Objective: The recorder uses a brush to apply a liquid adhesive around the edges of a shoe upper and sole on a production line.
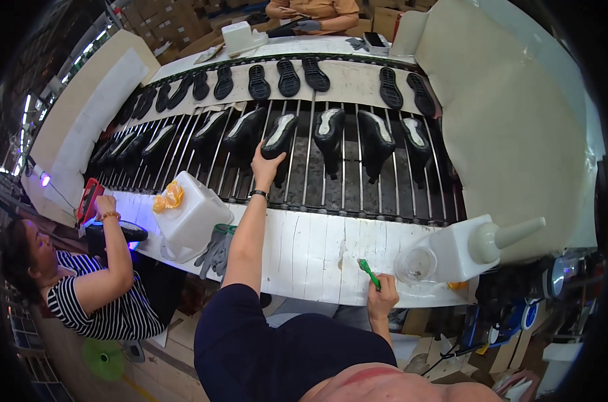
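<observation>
My left hand (267, 165) reaches over the roller rack and grips the heel end of a black shoe upper (272, 149), its thumb and fingers around it. The shoe upper lies bottom up, with a white patch along its bottom. Over the white front ledge (304, 254), my right hand (382, 296) is closed around a small green brush (368, 271) that points up and to the left. Beside that hand, to the right, are a round clear cup (416, 264) and a white plastic bottle (461, 251) with a long spout.
More upturned shoe uppers (329, 134) line the metal rollers (307, 181); black soles (288, 79) lie on the strip behind. A white jug (195, 214) and grey gloves (215, 253) sit at left. A co-worker in stripes (109, 301) works there; another person (324, 17) is across.
</observation>
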The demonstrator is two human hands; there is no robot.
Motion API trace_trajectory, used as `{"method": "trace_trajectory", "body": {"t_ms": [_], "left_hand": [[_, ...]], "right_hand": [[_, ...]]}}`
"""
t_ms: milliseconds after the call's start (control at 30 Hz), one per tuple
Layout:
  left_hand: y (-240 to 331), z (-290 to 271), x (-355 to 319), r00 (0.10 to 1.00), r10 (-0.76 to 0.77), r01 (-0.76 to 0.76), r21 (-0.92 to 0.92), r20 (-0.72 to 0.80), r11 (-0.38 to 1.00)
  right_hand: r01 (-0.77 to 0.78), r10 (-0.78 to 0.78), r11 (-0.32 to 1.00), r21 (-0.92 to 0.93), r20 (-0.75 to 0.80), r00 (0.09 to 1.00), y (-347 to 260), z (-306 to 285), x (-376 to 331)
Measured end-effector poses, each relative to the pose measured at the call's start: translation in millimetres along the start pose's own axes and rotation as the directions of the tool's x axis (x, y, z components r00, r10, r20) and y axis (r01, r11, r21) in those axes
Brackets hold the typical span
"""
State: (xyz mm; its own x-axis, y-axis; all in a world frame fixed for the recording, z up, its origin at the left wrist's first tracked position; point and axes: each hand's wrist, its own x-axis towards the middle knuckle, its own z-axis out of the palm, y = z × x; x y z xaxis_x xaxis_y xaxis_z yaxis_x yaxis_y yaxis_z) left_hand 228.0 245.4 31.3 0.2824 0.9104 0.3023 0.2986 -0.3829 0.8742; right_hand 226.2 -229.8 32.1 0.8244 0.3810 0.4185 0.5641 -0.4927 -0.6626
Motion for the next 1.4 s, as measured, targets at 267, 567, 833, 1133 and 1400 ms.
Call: {"method": "trace_trajectory", "body": {"t_ms": [267,567,833,1133,1400], "left_hand": [[67,-61,-42,0.997,0.062,-0.065,-0.052,-0.054,0.997],[133,-153,-214,0.916,0.207,-0.265,0.129,0.343,0.956],[106,-151,-251,0.799,0.296,-0.425,0.143,0.523,0.894],[68,-79,-180,0.495,-0.236,0.375,0.040,0.836,0.926],[117,-121,-209,0.881,0.021,0.167,-0.352,0.473,0.921]], "right_hand": [[-0.011,0.011,0.999,-0.038,0.005,1.000,3,-6,-11],[-0.354,0.302,0.912,0.208,0.244,0.922,-13,-29,22],[-0.353,0.362,0.931,-0.097,0.097,0.927,11,-132,40],[-0.156,0.247,0.851,-0.501,0.121,0.961,-7,-131,49],[-0.298,0.355,0.912,-0.282,0.176,0.918,25,-132,39]]}}
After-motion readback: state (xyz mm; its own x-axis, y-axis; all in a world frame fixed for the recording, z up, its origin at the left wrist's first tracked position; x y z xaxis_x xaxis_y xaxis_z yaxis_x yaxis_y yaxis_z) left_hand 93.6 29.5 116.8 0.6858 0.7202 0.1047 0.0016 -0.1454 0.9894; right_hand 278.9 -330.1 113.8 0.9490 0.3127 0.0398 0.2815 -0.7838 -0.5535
